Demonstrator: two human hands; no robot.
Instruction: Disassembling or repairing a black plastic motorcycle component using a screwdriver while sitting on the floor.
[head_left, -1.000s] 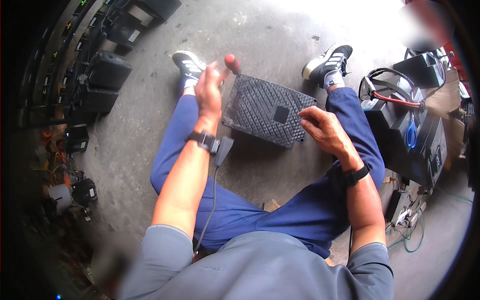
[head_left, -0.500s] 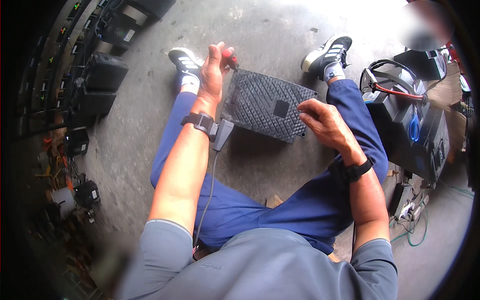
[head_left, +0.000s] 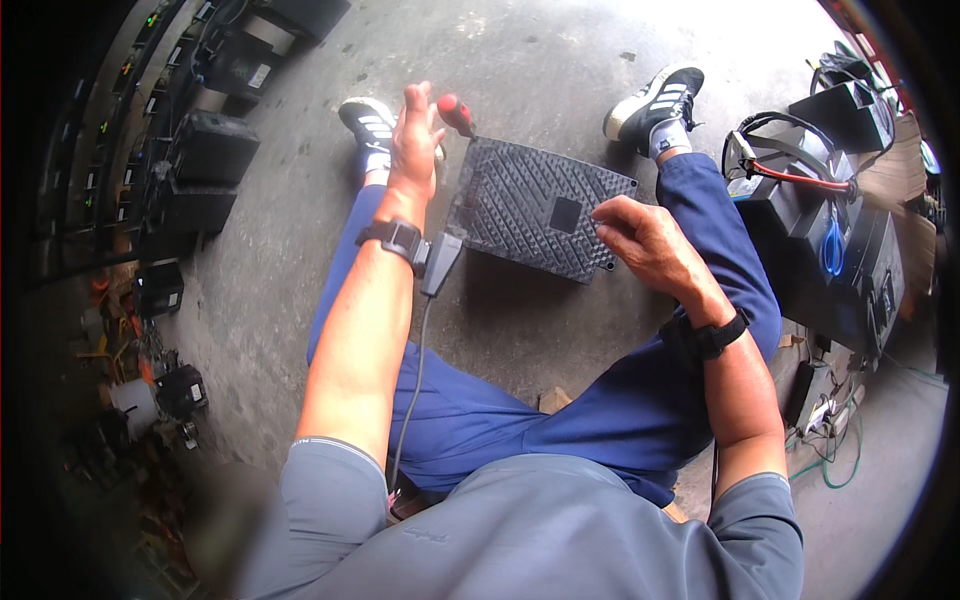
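A black ribbed plastic cover [head_left: 510, 200], with a dark square patch on it, lies between my legs, its face toward me. At its far left corner a screwdriver [head_left: 456, 113] with a red and black handle stands tilted, its tip at the corner. My left hand [head_left: 411, 150] is beside that handle, apart from it, open with fingers stretched up and apart. Over the cover's right edge, my right hand [head_left: 648, 243] is closed, thumb and fingers drawn together. Whether it pinches something small is hidden.
Dark battery-like boxes [head_left: 212, 145] line the left side. On the right stand more black boxes [head_left: 850, 270], with a red and black cable [head_left: 800, 180] and blue-handled scissors [head_left: 831, 248] on them. Green wire [head_left: 835, 480] lies on the concrete floor [head_left: 530, 60]. A grey cable hangs from my left wrist.
My left hand has come away from the screwdriver handle, moving slightly left, and its fingers have spread. The screwdriver stays at the corner. My right hand has hardly moved.
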